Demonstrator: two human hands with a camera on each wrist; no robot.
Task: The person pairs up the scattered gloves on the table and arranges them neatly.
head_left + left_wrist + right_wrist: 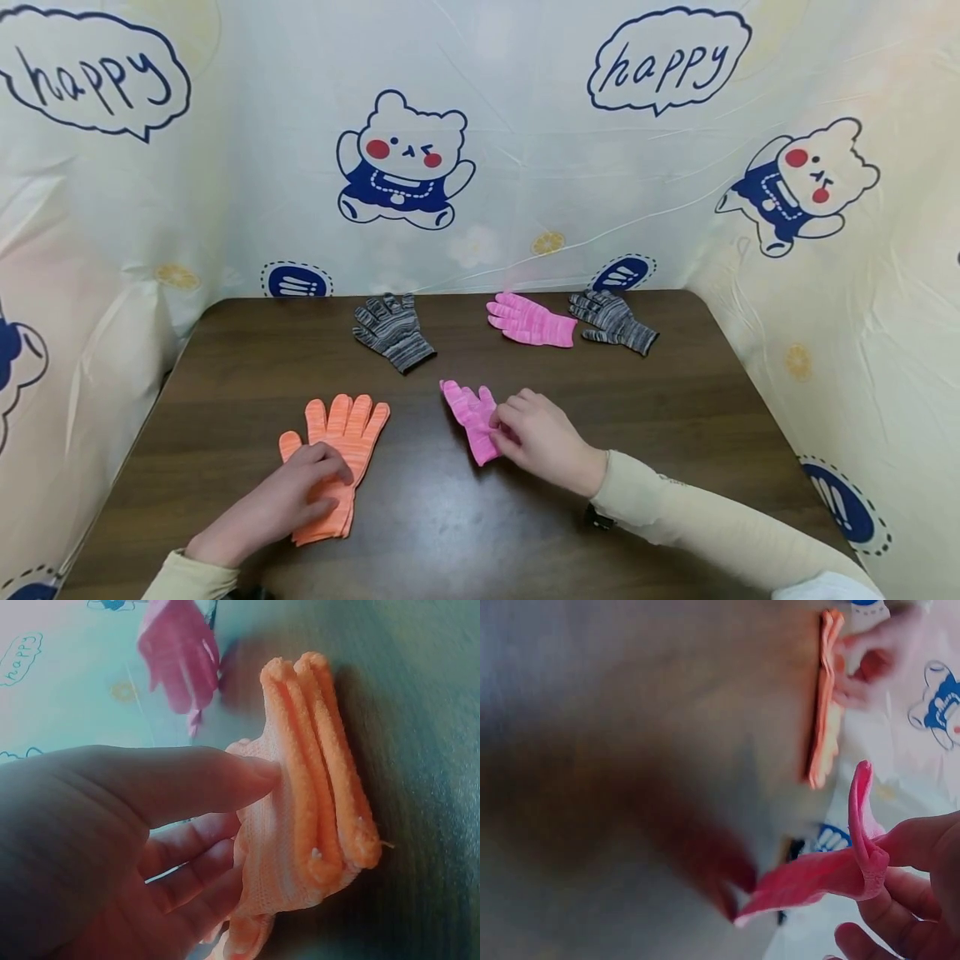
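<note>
My right hand [543,437] pinches a pink knit glove [472,417] near its cuff. In the right wrist view that pink glove [810,877] hangs from the thumb and fingers, folded over and partly raised off the table. My left hand [296,492] rests on a pair of orange knit gloves [347,429], laid one on the other with fingers pointing away. The left wrist view has the thumb and fingertips touching the upper orange glove [259,855], its layered cuffs facing the camera.
At the back of the brown table [637,400] lie a grey striped glove [393,329], another pink glove [532,321] and a second grey glove [611,321] beside it. A printed curtain [525,167] hangs behind and on both sides.
</note>
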